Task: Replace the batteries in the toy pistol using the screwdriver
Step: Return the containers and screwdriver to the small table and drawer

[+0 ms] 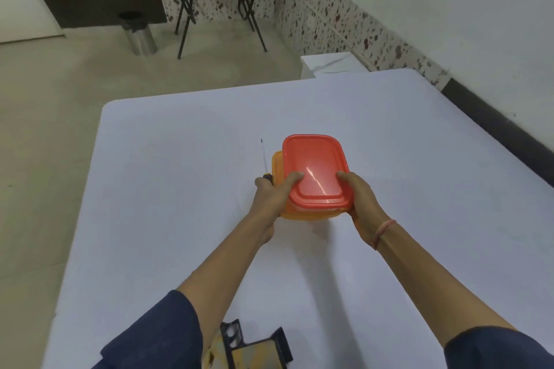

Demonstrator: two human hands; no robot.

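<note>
- Orange plastic box (277, 165) with a red lid (314, 171), about the middle of the white-covered tabletop (180, 189). The lid looks seated all round.
- Left hand (269, 193): grips the box's left side, thumb hooked over the lid edge, fingers wrapped round the wall below.
- Right hand (361, 198): does the same on the right side, thumb on the lid. Neither hand holds a tool.
- Cannot tell whether the box sits on the tabletop or is raised just clear of it.
- Screwdriver (263, 159): lies just left of the box, long axis running away from the person. The tip is at the far end and the handle at the near end, right behind the left knuckles. Whether handle and knuckles touch, I cannot tell.
- Toy pistol (254, 347): black and yellow, at the near edge of the tabletop, well apart from both hands. It is close to the person's body and partly hidden by the left forearm.
- Judgement: the left hand is the nearer one to both items. The screwdriver handle faces that hand, so it is a short reach. The pistol needs the arm drawn back toward the body.
- Judgement: the box likely holds the batteries, though its contents are not visible. The task is at an early stage, with no hand on the pistol.
</note>
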